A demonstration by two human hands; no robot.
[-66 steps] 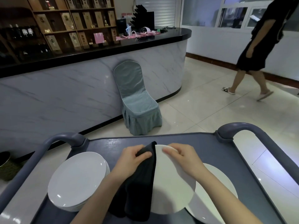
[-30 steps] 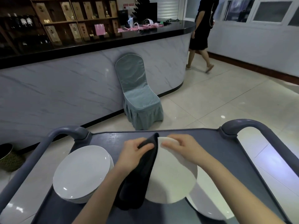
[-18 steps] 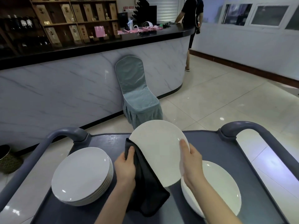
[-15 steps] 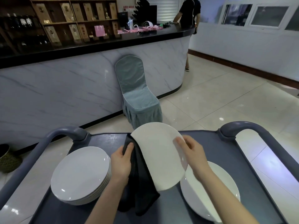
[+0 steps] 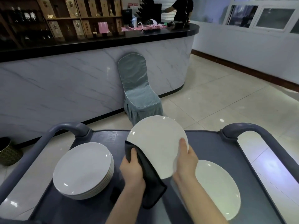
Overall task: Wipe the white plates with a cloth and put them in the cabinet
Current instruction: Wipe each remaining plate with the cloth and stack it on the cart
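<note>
Above a grey cart [image 5: 210, 143], two bare hands hold one white plate [image 5: 155, 143] tilted up, its face toward the camera. On the plate's right rim, the right hand [image 5: 186, 160] grips with the thumb lying across the front; the other fingers are hidden behind. At the lower left edge, the left hand [image 5: 131, 168] clasps a dark cloth [image 5: 148, 180], thumb pressed on the fabric, holding it against the plate. The cloth hangs down from under the plate, between the two forearms.

On the cart's left side sits a stack [image 5: 82, 168] of white plates. On the right, partly behind the right forearm, lies another white plate [image 5: 218, 188]. Curved handles rise at both far corners of the cart.

Beyond the cart, a chair [image 5: 137, 88] in a blue-grey cover stands against a marble-fronted counter [image 5: 64, 88]. A person in black [image 5: 182, 8] stands at the counter's far end.
</note>
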